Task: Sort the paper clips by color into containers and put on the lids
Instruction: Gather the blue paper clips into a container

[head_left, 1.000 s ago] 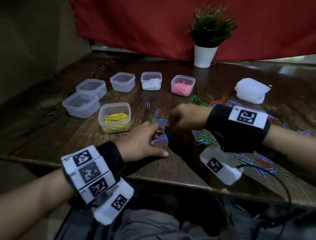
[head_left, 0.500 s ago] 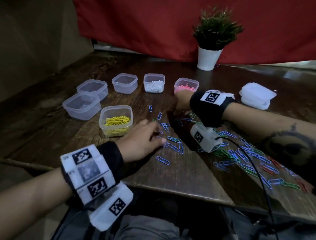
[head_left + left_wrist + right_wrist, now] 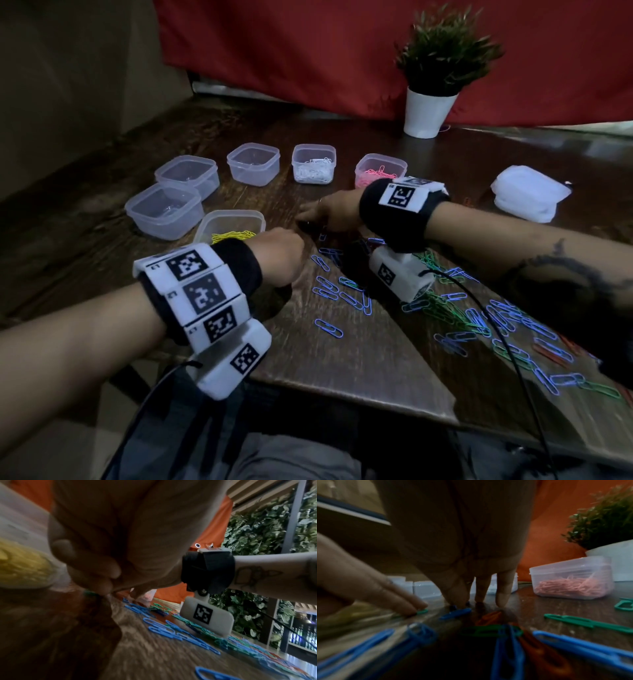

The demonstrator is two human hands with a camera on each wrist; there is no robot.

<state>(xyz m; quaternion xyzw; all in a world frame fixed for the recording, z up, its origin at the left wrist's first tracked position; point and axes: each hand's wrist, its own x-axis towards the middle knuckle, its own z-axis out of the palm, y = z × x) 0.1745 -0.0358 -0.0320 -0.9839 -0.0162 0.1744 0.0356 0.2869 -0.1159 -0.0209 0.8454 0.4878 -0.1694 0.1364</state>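
Dark wood makes up the table, hard and slick, so flat clips will skate on it rather than lift. Six clear plastic tubs stand from nine to twelve o'clock of the hands: three look empty, and the yellow tub, white tub and pink tub are part filled; the stacked lids wait at two o'clock. Loose paper clips — blue, green, some red — spread from centre to four o'clock. Each is light, thin, springy wire; best pinched at one rounded end or dragged to the table edge. Left hand presses fingertips on a green clip; right hand sets straight fingers on a blue clip — neither lifted yet.
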